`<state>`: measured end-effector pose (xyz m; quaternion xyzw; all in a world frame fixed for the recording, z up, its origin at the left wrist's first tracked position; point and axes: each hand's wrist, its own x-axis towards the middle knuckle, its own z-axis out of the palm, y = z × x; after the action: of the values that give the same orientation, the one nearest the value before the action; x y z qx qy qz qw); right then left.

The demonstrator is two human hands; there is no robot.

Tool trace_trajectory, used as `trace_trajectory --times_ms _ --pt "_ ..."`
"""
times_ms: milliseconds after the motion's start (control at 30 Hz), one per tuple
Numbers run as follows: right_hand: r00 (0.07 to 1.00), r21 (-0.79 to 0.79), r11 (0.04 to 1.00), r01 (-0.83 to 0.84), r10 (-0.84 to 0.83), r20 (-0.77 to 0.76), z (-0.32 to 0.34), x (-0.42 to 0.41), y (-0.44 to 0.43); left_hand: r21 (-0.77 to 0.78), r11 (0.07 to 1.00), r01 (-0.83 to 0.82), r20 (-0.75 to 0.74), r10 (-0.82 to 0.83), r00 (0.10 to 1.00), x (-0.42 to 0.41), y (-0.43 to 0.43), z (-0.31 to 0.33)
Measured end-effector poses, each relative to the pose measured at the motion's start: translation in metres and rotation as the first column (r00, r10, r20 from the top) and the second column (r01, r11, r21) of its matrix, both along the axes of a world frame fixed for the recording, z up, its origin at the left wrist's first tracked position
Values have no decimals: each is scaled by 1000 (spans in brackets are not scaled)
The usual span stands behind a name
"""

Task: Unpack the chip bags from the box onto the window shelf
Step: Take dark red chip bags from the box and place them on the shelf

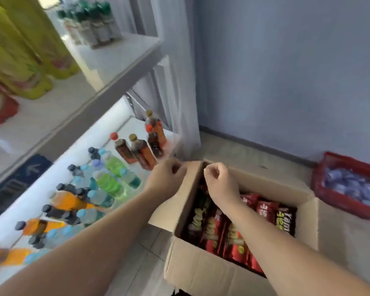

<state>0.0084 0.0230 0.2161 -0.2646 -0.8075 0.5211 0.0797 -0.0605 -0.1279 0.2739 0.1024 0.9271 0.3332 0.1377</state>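
Open cardboard box point(201, 268) sits on the pale floor point(244, 152), just beside the low white shelf point(124, 129) at the window. Its flaps are folded outward. Inside, chip bags point(233, 238) stand upright on edge, packed tightly in rows. Most bags are red and dark brown with yellow lettering; a few at the right end are black with yellow print.

Left hand point(166, 178): fingers curled in, thumb and fingertips pinched at the top edge of the box's left flap point(179, 208), near the far corner. Whether it actually grips the flap or only touches it cannot be told; motion blur there.

Right hand point(219, 182): loosely clenched, fingers curled toward the palm, above the far left corner of the box and over the bags. Something thin may be pinched between thumb and forefinger; cannot tell what, or whether anything is held.

Writing: one black bag at the right shows "Yam" in pale letters with yellow characters below it, not legible. The red bags carry large yellow script, too blurred to read.

Surroundings: low shelf holds bottles point(107, 178), green, orange, clear-blue and dark brown. Upper shelf point(107, 67) carries yellow-green bags point(19, 60) and a row of green-capped bottles point(90, 24). A red basket point(323, 189) with blue-white packets stands on the floor to the right, apart from the box.
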Motion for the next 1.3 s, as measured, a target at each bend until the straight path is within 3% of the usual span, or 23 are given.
trace_trajectory --times_ms 300,500,633,900,1067,1300 --pt "924 4 971 239 -229 305 -116 55 62 -97 984 152 344 -110 933 6 53 -140" --pt "855 -33 959 280 -234 463 -187 79 55 -170 956 238 492 -127 861 13 64 -216" --pt "824 -63 958 280 -206 528 -227 82 47 -164 967 193 586 -62 808 9 74 -262" --pt "822 -54 975 217 -153 548 -284 50 75 -174 985 -7 720 132 681 -9 107 -328" --pt "843 -2 996 95 -79 533 -315 2 108 -167 979 -114 765 202 612 -21 122 -365" --pt "828 105 987 -119 40 559 -353 -62 144 -110 972 -206 773 214 597 -21 130 -417"
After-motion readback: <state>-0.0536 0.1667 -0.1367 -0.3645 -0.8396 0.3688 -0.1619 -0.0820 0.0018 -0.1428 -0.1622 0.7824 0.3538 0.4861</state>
